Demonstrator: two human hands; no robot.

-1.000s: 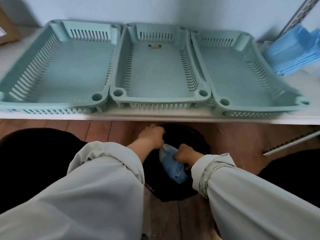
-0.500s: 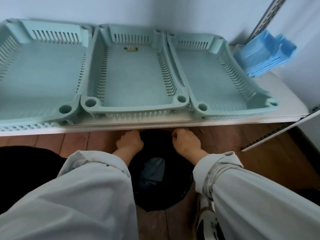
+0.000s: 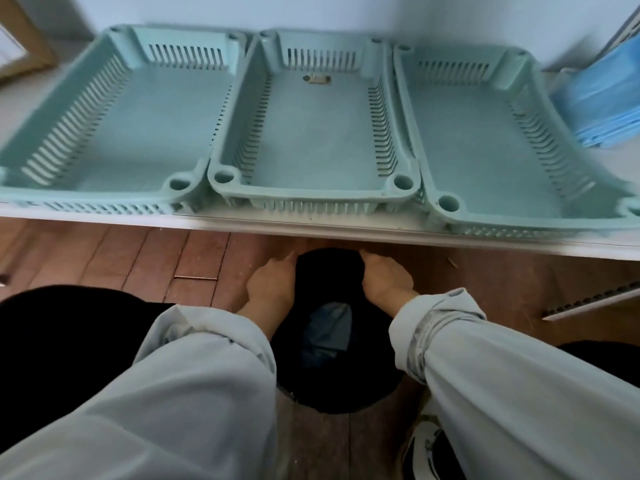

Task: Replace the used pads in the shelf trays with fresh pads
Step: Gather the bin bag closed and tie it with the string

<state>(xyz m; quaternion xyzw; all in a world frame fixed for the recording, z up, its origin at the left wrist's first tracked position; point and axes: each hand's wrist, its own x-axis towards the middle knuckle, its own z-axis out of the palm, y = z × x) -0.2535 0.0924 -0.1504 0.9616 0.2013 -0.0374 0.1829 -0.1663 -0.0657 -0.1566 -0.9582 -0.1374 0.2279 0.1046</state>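
Note:
Three pale green slotted trays stand side by side on the white shelf (image 3: 346,226): the left tray (image 3: 138,133), the middle tray (image 3: 311,140) and the right tray (image 3: 485,143). None has a pad in it. A stack of fresh blue pads (image 3: 602,98) lies on the shelf to the right of them. Below the shelf edge a black bin (image 3: 332,386) stands on the floor with a crumpled blue used pad (image 3: 329,327) inside. My left hand (image 3: 273,282) holds the bin's left rim and my right hand (image 3: 384,275) holds its right rim.
A small label (image 3: 317,79) lies at the back of the middle tray. A cardboard box (image 3: 24,39) sits at the shelf's far left. A white slotted strip (image 3: 595,299) crosses the wooden floor at right. A shoe (image 3: 426,452) stands beside the bin.
A second ago my right hand was pushing the blue pad down into the bin. The pad now lies loose inside, and both hands have moved to the bin's rim.

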